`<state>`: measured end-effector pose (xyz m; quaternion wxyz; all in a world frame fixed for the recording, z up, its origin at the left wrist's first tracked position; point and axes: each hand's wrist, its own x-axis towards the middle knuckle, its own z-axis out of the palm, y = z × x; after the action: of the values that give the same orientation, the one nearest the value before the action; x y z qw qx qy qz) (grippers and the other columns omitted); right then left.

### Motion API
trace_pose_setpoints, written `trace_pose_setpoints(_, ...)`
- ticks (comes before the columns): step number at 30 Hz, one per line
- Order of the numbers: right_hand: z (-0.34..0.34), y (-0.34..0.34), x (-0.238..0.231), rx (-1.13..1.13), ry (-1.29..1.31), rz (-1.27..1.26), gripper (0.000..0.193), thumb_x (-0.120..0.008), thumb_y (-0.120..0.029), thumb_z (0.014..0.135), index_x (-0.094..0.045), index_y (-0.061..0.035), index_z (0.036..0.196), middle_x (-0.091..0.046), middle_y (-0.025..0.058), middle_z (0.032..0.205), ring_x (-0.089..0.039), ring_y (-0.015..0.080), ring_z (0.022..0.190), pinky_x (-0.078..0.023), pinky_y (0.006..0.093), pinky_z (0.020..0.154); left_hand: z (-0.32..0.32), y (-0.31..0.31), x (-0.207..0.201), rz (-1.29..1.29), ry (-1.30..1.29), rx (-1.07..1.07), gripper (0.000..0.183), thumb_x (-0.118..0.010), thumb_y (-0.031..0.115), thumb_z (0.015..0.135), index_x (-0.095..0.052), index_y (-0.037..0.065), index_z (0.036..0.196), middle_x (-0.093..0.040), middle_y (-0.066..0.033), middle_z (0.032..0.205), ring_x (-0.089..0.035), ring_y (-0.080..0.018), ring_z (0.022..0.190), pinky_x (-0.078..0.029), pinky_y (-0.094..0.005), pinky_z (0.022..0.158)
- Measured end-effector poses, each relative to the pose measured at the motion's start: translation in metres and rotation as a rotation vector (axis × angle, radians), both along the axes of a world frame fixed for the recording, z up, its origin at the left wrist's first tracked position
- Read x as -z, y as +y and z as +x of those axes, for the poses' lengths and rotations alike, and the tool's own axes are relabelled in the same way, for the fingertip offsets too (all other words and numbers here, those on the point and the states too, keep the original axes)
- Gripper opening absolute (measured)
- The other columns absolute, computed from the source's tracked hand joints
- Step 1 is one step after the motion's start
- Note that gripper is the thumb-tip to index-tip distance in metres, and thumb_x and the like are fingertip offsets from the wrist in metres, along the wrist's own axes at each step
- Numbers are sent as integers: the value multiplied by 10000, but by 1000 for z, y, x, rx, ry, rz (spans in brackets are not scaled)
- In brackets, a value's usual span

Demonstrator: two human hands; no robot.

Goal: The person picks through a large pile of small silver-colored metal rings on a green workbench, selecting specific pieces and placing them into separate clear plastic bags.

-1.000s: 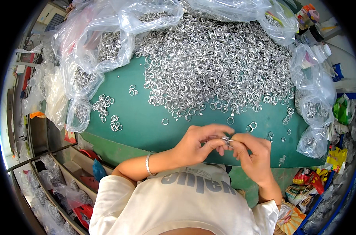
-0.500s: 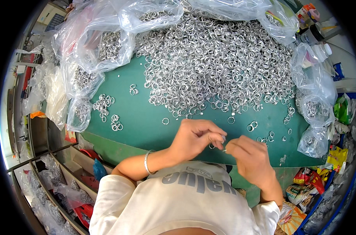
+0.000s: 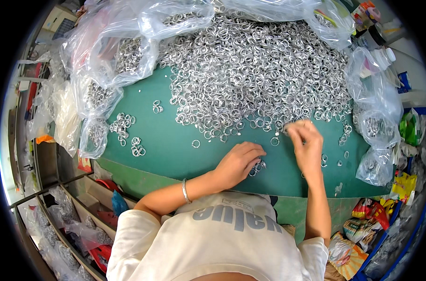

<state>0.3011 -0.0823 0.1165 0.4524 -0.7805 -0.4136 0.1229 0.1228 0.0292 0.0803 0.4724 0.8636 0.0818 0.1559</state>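
A broad heap of silver-coloured rings (image 3: 255,70) covers the far part of the green tabletop (image 3: 175,161). My left hand (image 3: 239,164) is curled near the table's front edge, its fingers closed over a few rings (image 3: 257,167) that show at the fingertips. Farther right, my right hand (image 3: 307,143) reaches to the near edge of the heap. Its thumb and forefinger pinch at a ring there, mostly hidden by the fingertips. A single ring (image 3: 274,141) lies just left of that hand, and another ring (image 3: 195,144) lies beyond my left hand.
Small groups of rings (image 3: 122,122) lie at the left of the table. Clear plastic bags of rings (image 3: 96,96) line the left, far and right edges (image 3: 376,166). A divided bin (image 3: 88,196) stands at lower left. Coloured packets (image 3: 363,225) sit at lower right.
My hands were close together in front of me. My right hand has moved away to the heap's edge, while my left hand has settled lower over rings on the table.
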Motion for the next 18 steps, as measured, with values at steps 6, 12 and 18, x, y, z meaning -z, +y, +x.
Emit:
trace_pose_setpoints(6, 29, 25, 17, 218, -474, -76, 200, -612, -53, 866, -649, 7, 1054, -619, 147, 954, -575, 301, 870, -465, 382, 789, -8, -8, 0, 29, 26, 95, 313, -631, 40, 837, -579, 34, 1146, -566, -115, 1204, -531, -305, 1117, -420, -408, 933)
trace_pose_setpoints(12, -17, 20, 14, -146, -223, -87, 226, -674, -55, 787, -652, -19, 1010, -581, 102, 976, -534, 289, 900, -446, 394, 803, -10, -7, -3, 1, 6, 155, 356, -633, 33, 831, -574, 60, 1181, -541, -136, 1258, -502, -324, 1162, -400, -426, 963)
trace_pose_setpoints(18, -31, 44, 28, -172, -456, -116, 181, -704, -91, 749, -662, -52, 921, -531, 52, 908, -485, 246, 864, -384, 373, 740, -10, 22, -3, 319, -8, -241, 370, -692, 29, 763, -613, 71, 1123, -543, -95, 1137, -510, -288, 1042, -381, -409, 867)
